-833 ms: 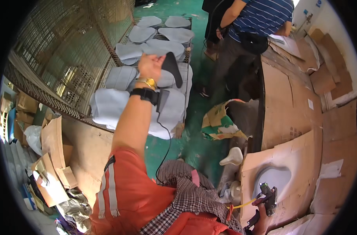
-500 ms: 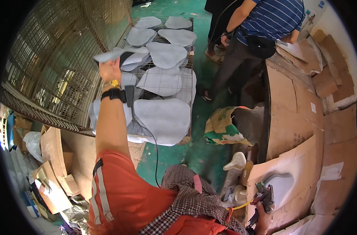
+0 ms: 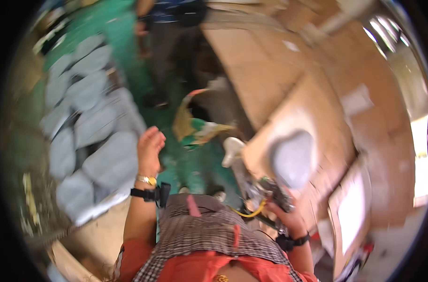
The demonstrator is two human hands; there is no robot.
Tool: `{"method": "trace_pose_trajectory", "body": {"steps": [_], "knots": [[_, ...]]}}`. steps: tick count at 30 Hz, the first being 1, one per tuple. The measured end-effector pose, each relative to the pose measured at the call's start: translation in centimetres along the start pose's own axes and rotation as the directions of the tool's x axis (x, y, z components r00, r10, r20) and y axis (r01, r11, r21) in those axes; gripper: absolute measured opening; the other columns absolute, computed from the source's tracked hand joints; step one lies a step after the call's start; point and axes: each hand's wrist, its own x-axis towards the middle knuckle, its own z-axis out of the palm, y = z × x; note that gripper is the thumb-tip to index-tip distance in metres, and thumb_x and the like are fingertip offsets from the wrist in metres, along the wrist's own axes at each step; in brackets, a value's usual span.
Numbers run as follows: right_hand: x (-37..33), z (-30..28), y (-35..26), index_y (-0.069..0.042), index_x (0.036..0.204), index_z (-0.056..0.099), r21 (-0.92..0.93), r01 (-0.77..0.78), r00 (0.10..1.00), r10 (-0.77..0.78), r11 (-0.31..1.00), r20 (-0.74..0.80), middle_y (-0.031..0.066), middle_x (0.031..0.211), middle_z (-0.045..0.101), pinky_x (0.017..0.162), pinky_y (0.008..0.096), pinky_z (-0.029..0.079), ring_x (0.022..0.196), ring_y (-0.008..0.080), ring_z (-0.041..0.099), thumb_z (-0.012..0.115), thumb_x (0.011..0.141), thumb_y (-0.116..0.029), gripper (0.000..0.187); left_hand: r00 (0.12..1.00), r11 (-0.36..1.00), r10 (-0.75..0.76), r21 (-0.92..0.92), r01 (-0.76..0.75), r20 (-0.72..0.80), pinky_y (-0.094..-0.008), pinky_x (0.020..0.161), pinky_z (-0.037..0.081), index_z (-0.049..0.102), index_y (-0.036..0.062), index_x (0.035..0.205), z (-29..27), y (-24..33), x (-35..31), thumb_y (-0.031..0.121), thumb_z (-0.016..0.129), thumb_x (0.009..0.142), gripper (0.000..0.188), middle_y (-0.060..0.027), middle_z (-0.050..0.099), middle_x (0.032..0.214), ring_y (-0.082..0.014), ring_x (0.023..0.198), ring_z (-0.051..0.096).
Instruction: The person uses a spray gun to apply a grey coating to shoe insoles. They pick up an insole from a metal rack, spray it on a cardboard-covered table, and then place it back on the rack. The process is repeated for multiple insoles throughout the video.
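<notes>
My left hand (image 3: 150, 149) hangs empty over the gap beside the wire rack, its fingers stretched out and loosely apart, though motion blurs them. My right hand (image 3: 288, 217) is closed around the grip of a spray gun (image 3: 279, 196) with a yellow hose (image 3: 252, 214). Just past the gun, a grey rounded pad-shaped piece (image 3: 294, 159) lies flat on the cardboard-covered table (image 3: 233, 61). Several similar grey pieces (image 3: 111, 160) lie spread over the rack on the left.
A torn green and tan sack (image 3: 195, 131) stands open between rack and table. Beside the table edge is a cream saddle-shaped thing (image 3: 232, 151). Another person (image 3: 174, 42) stands at the far side. An upright cardboard flap (image 3: 349, 216) is near my right arm.
My left hand has let go of a grey piece at the rack and come back toward me. My view has swung right to the table; my right hand still holds the spray gun.
</notes>
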Motion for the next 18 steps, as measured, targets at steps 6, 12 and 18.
{"method": "trace_pose_trajectory", "body": {"steps": [6,12,18], "knots": [[-7.3,-5.8,3.7,-0.002,0.136,0.04,0.177,-0.012,0.964,0.058,0.984,-0.259,0.0033,0.092,0.061,0.08,0.027,0.049,0.086,0.0123,0.059,0.068,0.08,-0.003,0.063,0.747,0.735,-0.065,0.537,-0.413,0.662,-0.0262,0.07,0.05,0.067,0.0005,0.094,20.5,-19.9,-5.3,0.01,0.066,0.08,0.017,-0.0055,0.067,0.081,-0.0123,0.074,0.062],[-15.5,-9.0,8.2,0.001,0.133,0.042,0.341,-0.004,0.811,0.203,0.94,-0.549,0.0057,0.094,0.061,0.079,0.0282,0.051,0.086,0.0133,0.06,0.066,0.08,0.0,0.059,0.626,0.066,-0.117,0.635,-0.77,0.771,-0.0421,0.085,0.044,0.067,0.0112,0.095,29.3,-28.6,-9.0,0.016,0.068,0.072,0.024,-0.0095,0.061,0.097,-0.0296,0.099,0.053],[-17.9,-11.1,10.4,0.001,0.131,0.043,0.485,0.077,0.712,0.293,0.871,-0.638,0.0051,0.09,0.06,0.079,0.0303,0.052,0.084,0.0147,0.061,0.067,0.08,-0.002,0.057,0.578,-0.083,-0.078,0.572,-0.816,0.813,-0.0424,0.078,0.045,0.066,0.0084,0.082,31.5,-30.5,-9.6,0.01,0.062,0.071,0.012,-0.01,0.06,0.089,-0.0302,0.092,0.055]]}}
